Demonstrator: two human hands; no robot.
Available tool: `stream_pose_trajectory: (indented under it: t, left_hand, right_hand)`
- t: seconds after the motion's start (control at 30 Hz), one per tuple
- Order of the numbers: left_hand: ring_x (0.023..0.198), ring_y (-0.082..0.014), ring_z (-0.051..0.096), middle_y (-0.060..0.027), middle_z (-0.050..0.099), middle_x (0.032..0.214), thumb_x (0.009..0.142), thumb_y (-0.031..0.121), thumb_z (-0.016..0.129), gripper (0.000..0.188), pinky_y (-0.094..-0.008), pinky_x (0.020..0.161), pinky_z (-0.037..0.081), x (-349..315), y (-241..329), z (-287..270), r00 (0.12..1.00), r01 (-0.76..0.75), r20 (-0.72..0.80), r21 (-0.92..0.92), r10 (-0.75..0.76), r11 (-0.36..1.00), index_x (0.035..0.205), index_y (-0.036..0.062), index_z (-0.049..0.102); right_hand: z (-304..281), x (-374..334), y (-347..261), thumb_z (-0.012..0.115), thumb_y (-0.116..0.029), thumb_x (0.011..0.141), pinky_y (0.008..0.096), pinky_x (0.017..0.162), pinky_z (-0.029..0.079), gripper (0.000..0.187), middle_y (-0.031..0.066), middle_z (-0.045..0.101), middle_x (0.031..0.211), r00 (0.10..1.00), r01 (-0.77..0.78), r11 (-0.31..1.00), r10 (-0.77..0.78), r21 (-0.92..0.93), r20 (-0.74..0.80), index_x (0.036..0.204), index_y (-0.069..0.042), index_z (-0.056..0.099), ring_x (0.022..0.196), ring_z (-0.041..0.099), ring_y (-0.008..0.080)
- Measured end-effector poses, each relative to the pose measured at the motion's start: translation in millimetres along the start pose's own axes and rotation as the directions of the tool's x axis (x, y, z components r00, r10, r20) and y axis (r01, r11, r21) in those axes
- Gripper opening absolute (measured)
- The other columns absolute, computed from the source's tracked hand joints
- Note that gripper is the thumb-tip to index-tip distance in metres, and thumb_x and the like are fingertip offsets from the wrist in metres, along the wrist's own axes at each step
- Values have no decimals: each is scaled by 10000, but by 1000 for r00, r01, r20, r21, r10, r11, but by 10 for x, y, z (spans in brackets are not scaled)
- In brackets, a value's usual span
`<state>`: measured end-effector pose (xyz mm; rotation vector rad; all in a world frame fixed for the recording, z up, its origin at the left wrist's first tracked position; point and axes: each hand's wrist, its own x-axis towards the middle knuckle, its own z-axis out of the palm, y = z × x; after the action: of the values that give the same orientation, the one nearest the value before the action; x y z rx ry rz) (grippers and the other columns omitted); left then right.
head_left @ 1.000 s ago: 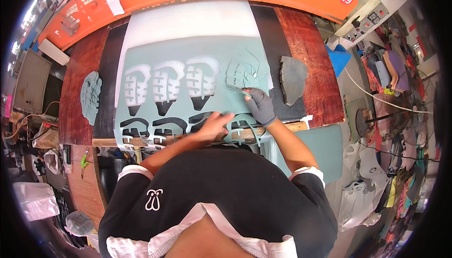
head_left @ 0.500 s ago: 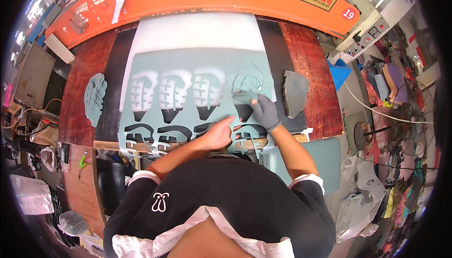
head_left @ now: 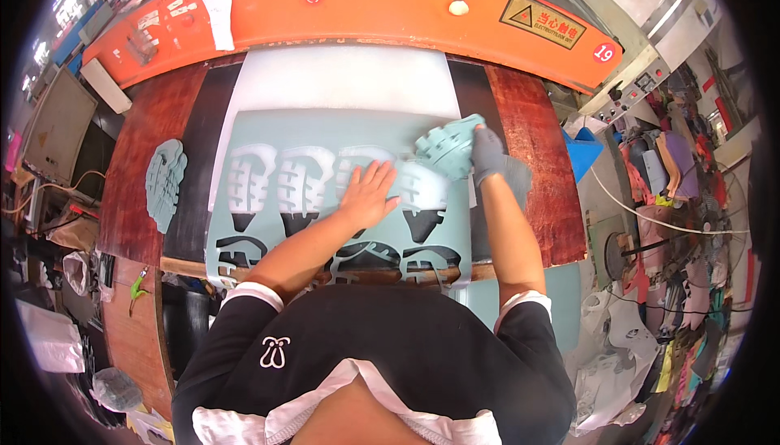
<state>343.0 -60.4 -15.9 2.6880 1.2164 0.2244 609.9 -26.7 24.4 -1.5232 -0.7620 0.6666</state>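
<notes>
A pale teal sheet (head_left: 301, 128) with rows of cut-out shapes lies over a white board (head_left: 341, 79). My bare left hand (head_left: 370, 195) rests flat on it with fingers stretched, over the third cut-out of the upper row. My right hand (head_left: 488, 155), in a dark grey glove, grips a teal cut piece (head_left: 447, 146) by its right end. That piece is raised and tilted above the upper right cut-out, where white board and black surface show through. The thumb and fingertips of the glove are partly hidden.
A stack of teal cut pieces (head_left: 165, 185) lies at the table's left. A dark grey flat shape (head_left: 518, 178) is partly hidden behind my right hand. An orange machine beam (head_left: 374, 6) spans the far side. A blue bin (head_left: 582, 151) stands at right.
My right hand has lifted the teal cut piece out of the sheet and moved it up and right. My left hand has moved away from me and flattened on the sheet. The view has shifted slightly.
</notes>
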Motion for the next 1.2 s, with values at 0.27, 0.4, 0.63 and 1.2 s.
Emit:
stream_pose_trajectory:
  t: [0.27, 0.4, 0.63, 1.2]
  left_hand:
    - [1362, -295, 229, -135, 306, 1450, 911, 452, 439, 592, -522, 1073, 184, 51, 34, -89, 999, -28, -45, 26, 29, 999, 1373, 88, 374]
    - [1359, -296, 235, -134, 312, 1448, 904, 450, 455, 585, -524, 1077, 181, 81, 26, -53, 1000, -12, 13, -2, 12, 1000, 1360, 88, 399]
    - [1344, -307, 257, -144, 339, 1427, 887, 429, 498, 573, -529, 1077, 181, 32, -108, 113, 994, -35, -106, -35, 31, 999, 1337, 84, 416]
    - [1089, -189, 546, -91, 584, 1157, 845, 253, 659, 508, -360, 947, 431, -413, 183, -1599, 943, 279, 253, -955, 217, -99, 1271, 49, 472]
  right_hand:
    - [-378, 1378, -984, 424, -271, 879, 437, 669, 471, 402, 225, 644, 868, 893, 93, 995, -94, -23, -441, 913, 85, 608, 776, 609, 349]
    - [-706, 1558, -1405, 459, -324, 889, 320, 648, 446, 395, 85, 597, 793, 888, 323, 946, -313, -28, -337, 918, 37, 618, 723, 555, 183]
    - [-629, 873, -1699, 516, -307, 905, 268, 632, 377, 302, 0, 518, 737, 920, 367, 930, -366, -24, -139, 820, -27, 590, 687, 421, 95]
    - [225, -1560, -1481, 541, -258, 916, 261, 640, 438, 279, 36, 585, 734, 687, 497, 867, -408, 20, 602, 924, 11, 614, 726, 524, 85]
